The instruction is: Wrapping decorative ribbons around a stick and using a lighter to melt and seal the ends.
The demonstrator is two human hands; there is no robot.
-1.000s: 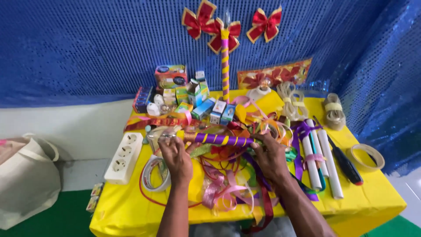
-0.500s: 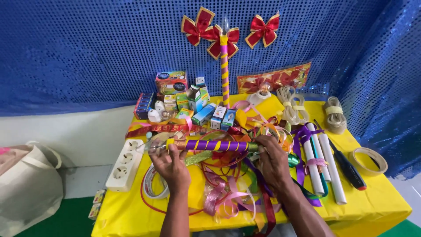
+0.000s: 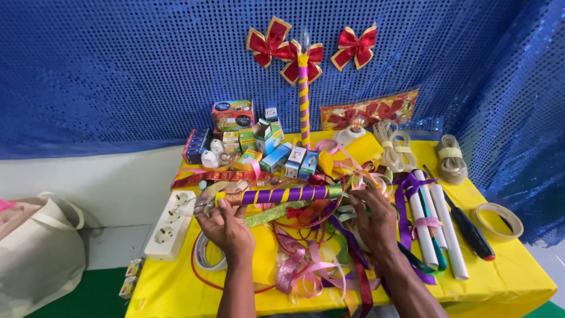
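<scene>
1. Nearest the camera, a loose heap of ribbons (image 3: 312,259) in pink, red, purple and gold lies on the yellow desk (image 3: 506,282) between the two forearms. Judging from how they tangle, a strand could catch on a wrist or on the stick above and drag the rest along, perhaps off the front edge.

2. The left hand (image 3: 226,227) is palm up, fingers half curled, cradling the left end of the purple and yellow striped stick (image 3: 282,194). It supports rather than clamps, so the stick might roll off the fingers.

3. The right hand (image 3: 376,221) lies palm down with fingers spread, fingertips near the stick's right end among the ribbon loops. Whether it actually grips the stick cannot be told; ribbons hide the contact.

4. The stick lies level just above the desk, spanning both hands. At its left end sits a small clear bulb (image 3: 203,203), which looks fragile; a slip could knock it against the white power strip (image 3: 170,224) just beside it.

5. Further back, small boxes (image 3: 276,150) crowd close behind the stick, and a swing could topple them.

6. Farthest, an upright striped stick (image 3: 304,100) and red bows (image 3: 276,44) stand against the blue sequin backdrop (image 3: 118,70).
</scene>
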